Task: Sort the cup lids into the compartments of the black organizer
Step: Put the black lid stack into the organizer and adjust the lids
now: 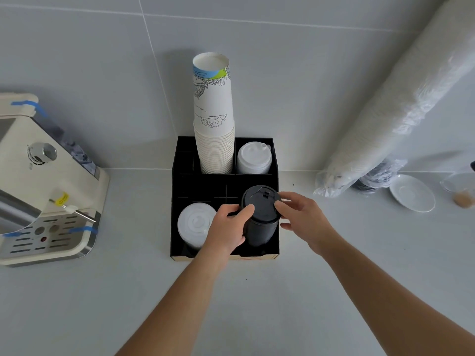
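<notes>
Fingers of the left hand (227, 227) curled around the stack of black lids (260, 217) while the right hand (299, 217) pinched its top rim, the stack standing in the front-right compartment of the black organizer (274, 249). Clear lids (194, 226) sat front-left and white lids (254, 158) back-right (beside stacked paper cups (213, 119)). Pale grey desk (77, 304) carried a coffee machine (41, 181) at left and a white saucer (412, 194) at right, against a tiled wall (90, 60).

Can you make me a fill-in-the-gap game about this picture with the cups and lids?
1. Both hands, left and right, hold the stack of ____ plastic lids.
2. The tall stack of white paper cups stands in the organizer's ____ row.
3. The square black organizer sits on the ____ counter.

Missing words: black; back; grey
</notes>
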A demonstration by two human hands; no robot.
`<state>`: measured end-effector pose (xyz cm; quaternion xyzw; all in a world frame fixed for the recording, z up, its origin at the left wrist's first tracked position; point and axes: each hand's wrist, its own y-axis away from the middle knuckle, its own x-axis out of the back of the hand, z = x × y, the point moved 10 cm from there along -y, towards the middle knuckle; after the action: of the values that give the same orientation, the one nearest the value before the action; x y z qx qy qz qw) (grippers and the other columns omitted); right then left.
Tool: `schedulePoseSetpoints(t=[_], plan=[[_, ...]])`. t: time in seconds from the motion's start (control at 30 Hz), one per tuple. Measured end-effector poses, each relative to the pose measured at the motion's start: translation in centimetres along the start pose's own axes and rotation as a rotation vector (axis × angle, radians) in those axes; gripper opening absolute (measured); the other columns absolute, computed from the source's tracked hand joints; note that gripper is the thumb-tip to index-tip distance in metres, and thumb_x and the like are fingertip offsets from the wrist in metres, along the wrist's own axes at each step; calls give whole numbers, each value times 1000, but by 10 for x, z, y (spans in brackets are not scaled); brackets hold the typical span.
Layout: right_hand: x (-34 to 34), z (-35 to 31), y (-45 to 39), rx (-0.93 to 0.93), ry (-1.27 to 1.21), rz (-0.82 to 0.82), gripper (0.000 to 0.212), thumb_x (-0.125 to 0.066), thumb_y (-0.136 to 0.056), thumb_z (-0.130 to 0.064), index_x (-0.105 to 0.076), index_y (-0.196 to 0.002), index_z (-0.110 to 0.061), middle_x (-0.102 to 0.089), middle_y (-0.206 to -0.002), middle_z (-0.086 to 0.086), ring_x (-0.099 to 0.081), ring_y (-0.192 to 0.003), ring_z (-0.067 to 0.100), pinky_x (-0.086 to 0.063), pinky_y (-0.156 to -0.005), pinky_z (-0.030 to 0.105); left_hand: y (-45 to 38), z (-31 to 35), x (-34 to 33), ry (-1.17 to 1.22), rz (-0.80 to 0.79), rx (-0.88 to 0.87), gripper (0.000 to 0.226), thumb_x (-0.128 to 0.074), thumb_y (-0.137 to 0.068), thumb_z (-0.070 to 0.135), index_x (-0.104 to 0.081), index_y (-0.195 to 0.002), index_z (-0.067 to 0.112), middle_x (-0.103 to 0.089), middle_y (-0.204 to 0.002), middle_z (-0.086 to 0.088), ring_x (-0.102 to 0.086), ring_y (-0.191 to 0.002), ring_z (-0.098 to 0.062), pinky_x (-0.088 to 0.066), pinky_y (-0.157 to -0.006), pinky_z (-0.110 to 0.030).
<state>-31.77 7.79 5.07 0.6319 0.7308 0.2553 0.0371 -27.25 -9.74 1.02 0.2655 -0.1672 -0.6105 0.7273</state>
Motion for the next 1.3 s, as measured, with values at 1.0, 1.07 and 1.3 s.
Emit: schedulePoseSetpoints(t=[1.0,1.07,1.3], plan=[[19,-56,47,161,172,225,38,-61,-93,-30,-63,-131,-27,-67,-121,-11,-62,-107,4,-46,-88,19,40,14,42,-103,97,-155,28,-63,-86,43,-56,-113,34,-65,-109,10,-66,-102,-15,-52,-97,-43],[11,-70,62,243,70,228,29,-63,-92,-22,-70,-121,-25,-72,-112,-12,-65,-98,-2,-45,-78,10,49,16,67,-116,153,-197,23,-65,-83,42,-61,-105,35,-67,-108,9,-69,-93,-13,-55,-92,-41],[-79,-63,81,273,123,-50,24,-64,-91,-16,-69,-95,-39,-76,-86,-11,-68,-79,-2,-47,-72,9,65,13,154,-306,408,-273,22,-69,-85,29,-63,-106,28,-63,-109,10,-64,-90,-2,-45,-69,-18]])
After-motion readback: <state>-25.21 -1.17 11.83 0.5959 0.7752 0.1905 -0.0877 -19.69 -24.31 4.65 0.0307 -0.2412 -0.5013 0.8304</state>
